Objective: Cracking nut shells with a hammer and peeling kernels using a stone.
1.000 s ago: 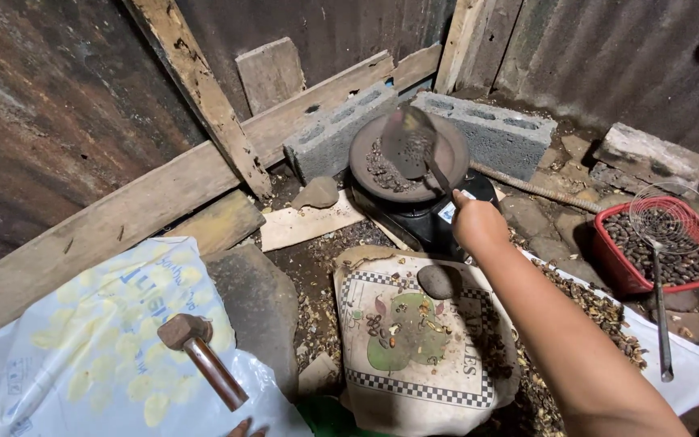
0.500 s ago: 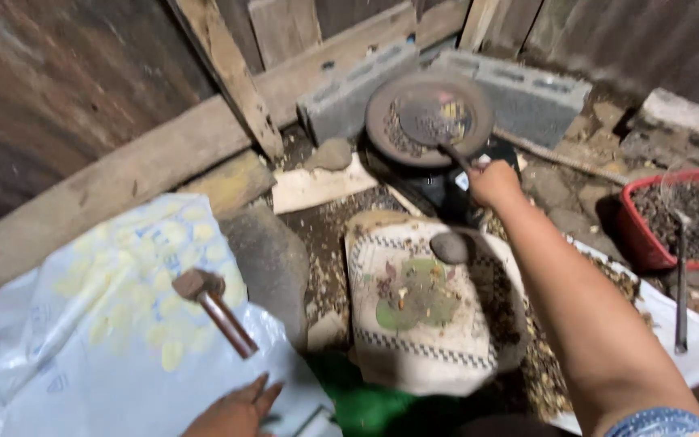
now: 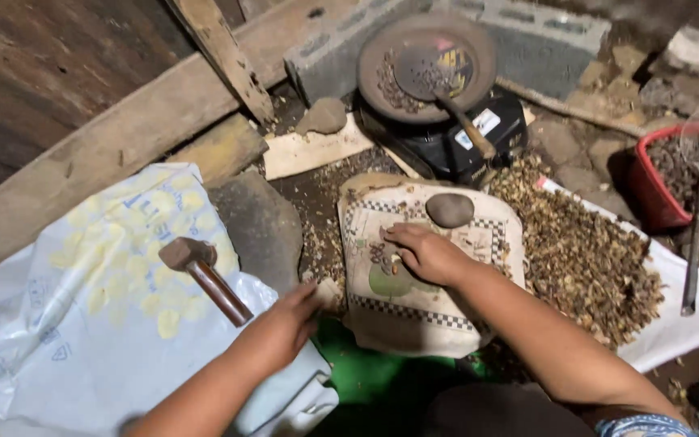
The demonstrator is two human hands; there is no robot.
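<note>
Reaching back from the pan (image 3: 426,69), the right hand (image 3: 424,252) now lies on the tile (image 3: 430,267), where half a second ago it was up at the ladle handle (image 3: 467,125). Its fingers are curled loosely over a few small dark nuts (image 3: 383,257) at the tile's middle, touching them; whether any is pinched I cannot tell. The left hand (image 3: 285,324), then only at the bottom edge, has come up to the tile's left edge, fingers bent together beside a pale chip; what it grips, if anything, is hidden. The view has tipped lower, so the pan sits nearer the top.

Counted: one tile, one grey stone (image 3: 449,210) on its upper part, one hammer (image 3: 204,275) on the white sack (image 3: 82,324), one pan with one ladle in it, one black stove (image 3: 479,142) beneath, one red basket (image 3: 673,174) of dark nuts at right, two concrete blocks (image 3: 544,40) behind.

A heap of broken shells (image 3: 584,259) spreads right of the tile on a white sheet (image 3: 689,316). A metal rod (image 3: 693,243) leans from the basket over that sheet. A large flat rock (image 3: 260,226) sits between sack and tile. Wooden planks (image 3: 107,154) run along the wall at left. The right forearm covers the tile's lower right corner.
</note>
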